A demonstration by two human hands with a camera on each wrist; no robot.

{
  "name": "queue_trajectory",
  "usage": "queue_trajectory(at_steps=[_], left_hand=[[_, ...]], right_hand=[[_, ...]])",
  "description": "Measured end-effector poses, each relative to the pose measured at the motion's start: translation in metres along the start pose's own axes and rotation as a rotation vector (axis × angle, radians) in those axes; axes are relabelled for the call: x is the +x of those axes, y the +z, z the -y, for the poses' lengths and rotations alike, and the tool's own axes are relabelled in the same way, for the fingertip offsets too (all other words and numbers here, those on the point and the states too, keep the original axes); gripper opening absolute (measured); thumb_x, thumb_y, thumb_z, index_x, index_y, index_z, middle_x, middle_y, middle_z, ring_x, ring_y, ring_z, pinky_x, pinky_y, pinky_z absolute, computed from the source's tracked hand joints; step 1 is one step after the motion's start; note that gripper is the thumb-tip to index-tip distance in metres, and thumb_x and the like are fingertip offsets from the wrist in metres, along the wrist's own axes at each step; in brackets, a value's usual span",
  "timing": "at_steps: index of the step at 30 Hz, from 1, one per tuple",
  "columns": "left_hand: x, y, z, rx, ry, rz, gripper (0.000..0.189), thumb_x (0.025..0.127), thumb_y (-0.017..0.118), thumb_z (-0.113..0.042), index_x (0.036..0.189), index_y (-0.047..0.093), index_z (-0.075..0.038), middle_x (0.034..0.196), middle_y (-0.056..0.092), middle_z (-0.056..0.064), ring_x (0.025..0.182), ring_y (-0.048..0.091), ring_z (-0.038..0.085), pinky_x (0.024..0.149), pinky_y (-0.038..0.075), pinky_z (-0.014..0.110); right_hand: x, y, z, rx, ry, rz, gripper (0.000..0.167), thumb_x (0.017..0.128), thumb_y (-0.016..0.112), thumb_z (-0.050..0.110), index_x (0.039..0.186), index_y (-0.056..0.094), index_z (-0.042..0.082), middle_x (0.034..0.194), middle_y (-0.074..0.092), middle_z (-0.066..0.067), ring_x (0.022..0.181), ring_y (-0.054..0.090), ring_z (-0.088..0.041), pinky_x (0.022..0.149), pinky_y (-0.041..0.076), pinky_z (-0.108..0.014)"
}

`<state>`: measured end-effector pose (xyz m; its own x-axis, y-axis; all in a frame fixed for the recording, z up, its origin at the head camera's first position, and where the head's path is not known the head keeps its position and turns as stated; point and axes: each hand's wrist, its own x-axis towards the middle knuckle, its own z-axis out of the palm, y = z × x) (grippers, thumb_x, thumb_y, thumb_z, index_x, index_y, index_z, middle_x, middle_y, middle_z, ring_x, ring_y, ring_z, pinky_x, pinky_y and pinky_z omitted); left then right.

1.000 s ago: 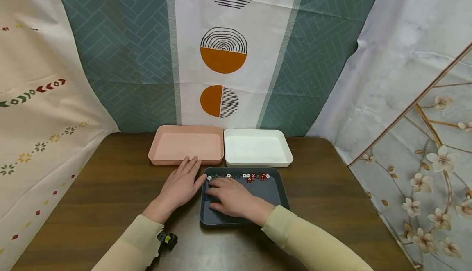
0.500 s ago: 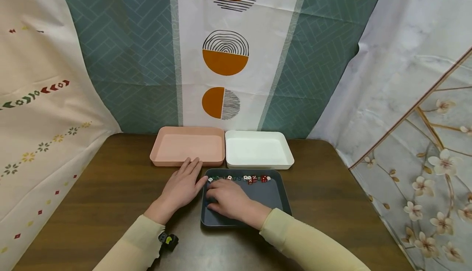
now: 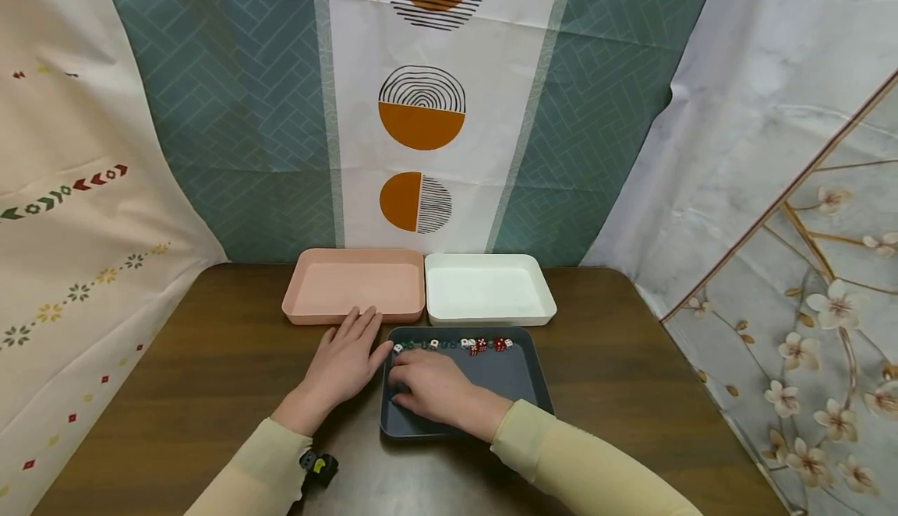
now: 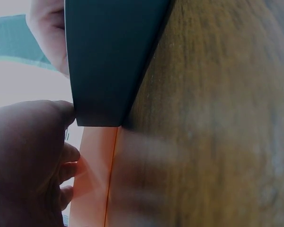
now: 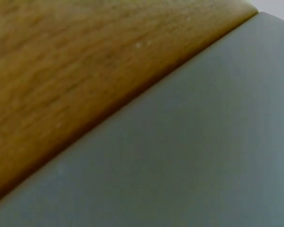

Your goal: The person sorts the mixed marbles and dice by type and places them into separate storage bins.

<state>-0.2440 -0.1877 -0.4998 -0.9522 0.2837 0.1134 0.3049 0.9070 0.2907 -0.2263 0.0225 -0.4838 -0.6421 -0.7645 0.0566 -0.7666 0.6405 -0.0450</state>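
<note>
Inside a dark grey tray (image 3: 505, 379) lies a row of small dice (image 3: 477, 344), red, white and green, along the far wall. My right hand (image 3: 435, 383) is over the tray's left part, fingers bent down toward its floor. Its fingertips are mostly hidden, so whether they pinch a die cannot be told. On the tray's left, my left hand (image 3: 344, 364) rests with fingers straight, their tips near the pink tray (image 3: 354, 319). Its thumb touches the dark tray's rim, as the left wrist view shows beside the tray wall (image 4: 109, 61). Only the tray's outer wall (image 5: 180, 142) fills the right wrist view.
A white tray (image 3: 491, 319) stands right of the pink one, both behind the dark tray on the brown wooden table (image 3: 175, 376). Patterned cloths (image 3: 259, 111) hang behind and at both sides. A black strap device (image 3: 319, 468) sits at my left wrist.
My right hand's thumb and fingers have drawn closer together near the tray's left side. A small blue die seen there earlier is out of sight now. The left hand stays in place.
</note>
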Motion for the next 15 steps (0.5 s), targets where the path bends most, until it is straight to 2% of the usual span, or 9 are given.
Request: queue_trajectory(at_steps=[10,15], left_hand=[[-0.0003,0.0027,0.0002,0.003,-0.005,0.005,0.071,0.117,0.050,-0.049,0.171,0.039,-0.004,0.178,0.032,0.018,0.167,0.020,0.043,0.124,0.025,0.077],[0.0004,0.0018,0.0012,0.006,-0.007,0.005,0.072,0.117,0.050,-0.049,0.171,0.038,-0.004,0.179,0.032,0.017,0.167,0.020,0.042,0.124,0.025,0.077]], right_hand=[[-0.0019,-0.0010,0.0004,0.018,0.008,0.005,0.016,0.102,0.083,0.032,0.117,0.083,0.026,0.130,0.072,0.005,0.120,0.069,-0.011,0.104,0.056,-0.030],[-0.0016,-0.0031,-0.0013,0.045,0.021,0.030,0.019,0.103,0.082,0.031,0.122,0.083,0.026,0.131,0.073,0.006,0.119,0.070,-0.010,0.104,0.057,-0.030]])
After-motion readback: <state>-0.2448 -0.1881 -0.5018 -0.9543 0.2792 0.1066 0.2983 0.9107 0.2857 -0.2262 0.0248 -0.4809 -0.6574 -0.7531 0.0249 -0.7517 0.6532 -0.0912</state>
